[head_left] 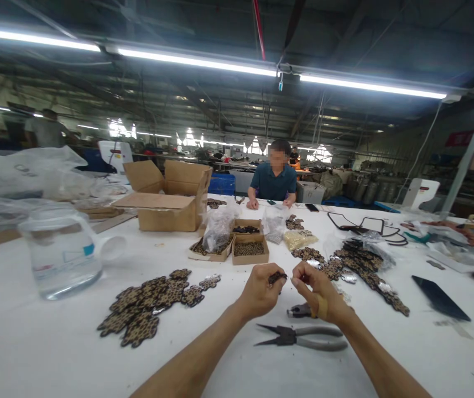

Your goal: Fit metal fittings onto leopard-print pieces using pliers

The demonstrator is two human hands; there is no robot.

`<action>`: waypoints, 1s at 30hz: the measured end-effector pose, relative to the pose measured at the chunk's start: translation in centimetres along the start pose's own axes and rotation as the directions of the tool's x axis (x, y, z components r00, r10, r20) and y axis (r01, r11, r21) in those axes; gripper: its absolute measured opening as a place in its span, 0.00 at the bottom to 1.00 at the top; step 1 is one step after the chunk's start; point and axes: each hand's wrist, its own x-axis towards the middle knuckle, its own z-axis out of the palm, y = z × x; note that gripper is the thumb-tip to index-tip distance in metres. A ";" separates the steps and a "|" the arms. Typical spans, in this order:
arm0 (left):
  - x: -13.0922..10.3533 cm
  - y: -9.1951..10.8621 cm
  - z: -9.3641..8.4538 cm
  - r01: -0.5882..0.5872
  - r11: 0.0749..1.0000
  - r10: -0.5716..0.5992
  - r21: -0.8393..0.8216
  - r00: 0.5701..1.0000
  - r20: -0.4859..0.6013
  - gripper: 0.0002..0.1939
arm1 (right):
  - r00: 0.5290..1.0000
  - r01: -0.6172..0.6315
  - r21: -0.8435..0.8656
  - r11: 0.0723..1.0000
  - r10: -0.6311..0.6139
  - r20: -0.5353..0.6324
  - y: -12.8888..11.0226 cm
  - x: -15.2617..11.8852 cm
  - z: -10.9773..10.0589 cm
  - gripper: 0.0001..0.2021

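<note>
My left hand (264, 290) is closed on a small dark patterned piece (277, 277) near the middle of the white table. Just right of it, my right hand (317, 290) has thumb and index finger pinched close to that piece; anything between those fingertips is too small to make out. A tan band wraps a finger of this hand. Below the hands lie long-nosed pliers (288, 335) with grey handles, their jaws pointing left. A second tool (298, 311) is partly hidden by my right hand. Leopard-patterned pieces (149, 301) form a pile at the left.
Small boxes of metal parts (250, 249) stand beyond my hands. Further left are an open carton (170, 207) and a water jug (64, 254). More patterned pieces (361, 265) and a black phone (441, 297) lie right. A person (276, 179) sits opposite.
</note>
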 end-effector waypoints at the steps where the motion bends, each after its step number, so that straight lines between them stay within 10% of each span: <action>1: 0.0 0.1 0.0 -0.003 1.000 0.003 -0.001 1.000 0.003 0.05 | 1.000 0.004 -0.004 1.000 -0.004 0.001 0.0 0.0 0.0 0.08; 30: 0.0 0.2 -0.2 -0.064 0.998 0.064 -0.013 0.997 0.046 0.04 | 0.992 -0.113 -0.036 0.993 0.115 0.055 2.7 -0.1 -1.1 0.12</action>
